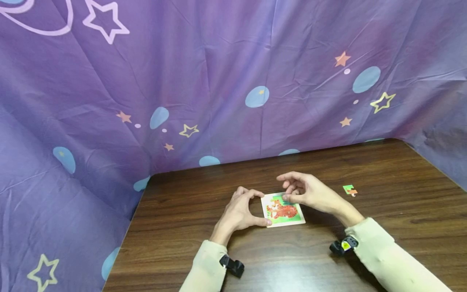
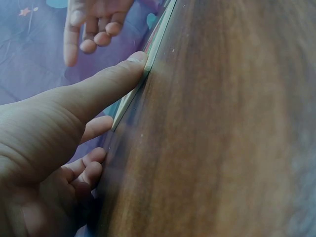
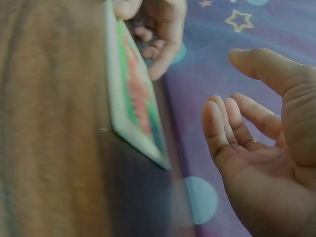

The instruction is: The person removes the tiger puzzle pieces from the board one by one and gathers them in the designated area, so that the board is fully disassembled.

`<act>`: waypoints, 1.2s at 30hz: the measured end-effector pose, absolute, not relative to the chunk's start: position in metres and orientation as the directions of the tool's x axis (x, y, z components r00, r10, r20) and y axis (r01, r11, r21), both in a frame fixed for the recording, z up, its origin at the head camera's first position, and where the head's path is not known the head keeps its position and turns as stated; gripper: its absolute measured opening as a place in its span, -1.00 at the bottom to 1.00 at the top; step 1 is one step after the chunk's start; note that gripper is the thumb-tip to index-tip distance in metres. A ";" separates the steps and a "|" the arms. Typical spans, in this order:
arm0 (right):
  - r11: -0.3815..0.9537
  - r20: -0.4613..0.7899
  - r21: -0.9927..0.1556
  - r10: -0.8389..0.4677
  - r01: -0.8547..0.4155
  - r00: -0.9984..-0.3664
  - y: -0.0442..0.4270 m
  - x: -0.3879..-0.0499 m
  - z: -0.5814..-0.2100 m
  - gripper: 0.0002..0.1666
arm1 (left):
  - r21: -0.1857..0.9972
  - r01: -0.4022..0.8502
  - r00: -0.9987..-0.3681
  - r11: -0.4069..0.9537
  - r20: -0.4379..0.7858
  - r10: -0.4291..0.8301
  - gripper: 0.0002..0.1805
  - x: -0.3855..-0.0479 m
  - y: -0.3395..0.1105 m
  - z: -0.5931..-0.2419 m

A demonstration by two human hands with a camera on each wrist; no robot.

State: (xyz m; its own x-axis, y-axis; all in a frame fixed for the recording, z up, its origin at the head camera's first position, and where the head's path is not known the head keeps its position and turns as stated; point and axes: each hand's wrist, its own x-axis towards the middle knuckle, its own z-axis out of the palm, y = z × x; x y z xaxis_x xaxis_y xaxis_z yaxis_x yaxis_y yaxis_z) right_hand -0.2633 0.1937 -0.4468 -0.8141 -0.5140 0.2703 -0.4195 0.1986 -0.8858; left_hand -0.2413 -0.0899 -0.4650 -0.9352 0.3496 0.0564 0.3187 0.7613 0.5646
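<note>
A small square jigsaw puzzle [image 1: 282, 215] with a pale frame lies flat on the table, showing an orange striped animal on green. My left hand [image 1: 238, 211] holds it by its left side, the thumb on the near corner and the index finger at the far corner. In the left wrist view the thumb [image 2: 111, 81] presses on the pale edge. Above the puzzle's far right part hovers my right hand [image 1: 310, 192], its fingers loosely bent and nothing between them. The right wrist view shows it apart from the puzzle [image 3: 133, 89]. A loose green-and-orange puzzle piece [image 1: 350, 190] lies farther right.
The brown wooden table [image 1: 397, 202] carries the puzzle and the loose piece. A purple curtain [image 1: 219, 73] with stars and blue ovals hangs behind the table and along its left side.
</note>
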 end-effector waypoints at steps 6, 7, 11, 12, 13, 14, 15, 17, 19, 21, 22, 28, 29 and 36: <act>0.223 0.216 -0.892 -0.554 -0.393 -0.804 0.189 -0.265 -0.462 -0.32 | 0.567 0.322 -0.935 0.758 0.064 0.350 -0.05 -0.241 -0.090 -0.466; 0.228 0.208 -0.891 -0.561 -0.392 -0.801 0.189 -0.265 -0.464 -0.32 | 0.567 0.323 -0.935 0.758 0.064 0.350 -0.06 -0.241 -0.090 -0.466; 0.249 0.183 -0.887 -0.583 -0.388 -0.792 0.188 -0.266 -0.470 -0.35 | 0.571 0.323 -0.934 0.755 0.062 0.353 -0.06 -0.241 -0.089 -0.466; 0.251 0.177 -0.888 -0.585 -0.384 -0.792 0.188 -0.266 -0.471 -0.35 | 0.573 0.324 -0.933 0.753 0.061 0.355 -0.06 -0.241 -0.088 -0.466; 0.256 0.171 -0.889 -0.586 -0.381 -0.792 0.188 -0.266 -0.472 -0.35 | 0.575 0.325 -0.932 0.751 0.061 0.356 -0.05 -0.241 -0.088 -0.466; 0.259 0.164 -0.891 -0.585 -0.374 -0.794 0.188 -0.265 -0.473 -0.35 | 0.576 0.326 -0.932 0.749 0.061 0.358 -0.05 -0.241 -0.088 -0.466; 0.256 0.158 -0.895 -0.585 -0.366 -0.796 0.188 -0.265 -0.473 -0.34 | 0.576 0.327 -0.931 0.749 0.061 0.359 -0.05 -0.241 -0.088 -0.467; 0.264 0.148 -0.896 -0.580 -0.357 -0.801 0.187 -0.264 -0.474 -0.33 | 0.578 0.326 -0.931 0.748 0.061 0.359 -0.05 -0.241 -0.089 -0.467; 0.275 0.147 -0.891 -0.577 -0.360 -0.803 0.186 -0.263 -0.475 -0.33 | 0.577 0.326 -0.932 0.749 0.061 0.358 -0.05 -0.241 -0.089 -0.466; 0.289 0.159 -0.878 -0.574 -0.381 -0.803 0.184 -0.262 -0.477 -0.36 | 0.574 0.326 -0.932 0.751 0.065 0.355 -0.05 -0.241 -0.090 -0.465; 0.300 0.169 -0.868 -0.571 -0.396 -0.803 0.183 -0.262 -0.477 -0.38 | 0.574 0.327 -0.932 0.750 0.067 0.355 -0.06 -0.241 -0.091 -0.465; 0.326 0.250 -0.812 -0.556 -0.485 -0.792 0.178 -0.259 -0.479 -0.51 | 0.571 0.337 -0.930 0.748 0.078 0.359 -0.06 -0.243 -0.091 -0.463; 0.328 0.257 -0.806 -0.556 -0.493 -0.790 0.177 -0.259 -0.479 -0.52 | 0.571 0.337 -0.930 0.749 0.079 0.359 -0.06 -0.243 -0.091 -0.463; 0.388 0.259 -0.760 -0.556 -0.522 -0.790 0.175 -0.255 -0.481 -0.59 | 0.567 0.337 -0.930 0.751 0.076 0.360 -0.07 -0.242 -0.091 -0.467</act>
State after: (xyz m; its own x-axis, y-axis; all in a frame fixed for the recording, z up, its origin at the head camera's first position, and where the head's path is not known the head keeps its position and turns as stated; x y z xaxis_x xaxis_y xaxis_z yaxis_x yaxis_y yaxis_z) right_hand -0.2550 0.1754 -0.4806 -0.7899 -0.5560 0.2586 -0.5218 0.3879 -0.7598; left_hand -0.2424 -0.0915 -0.4670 -0.9299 0.3597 0.0764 0.3372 0.7513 0.5673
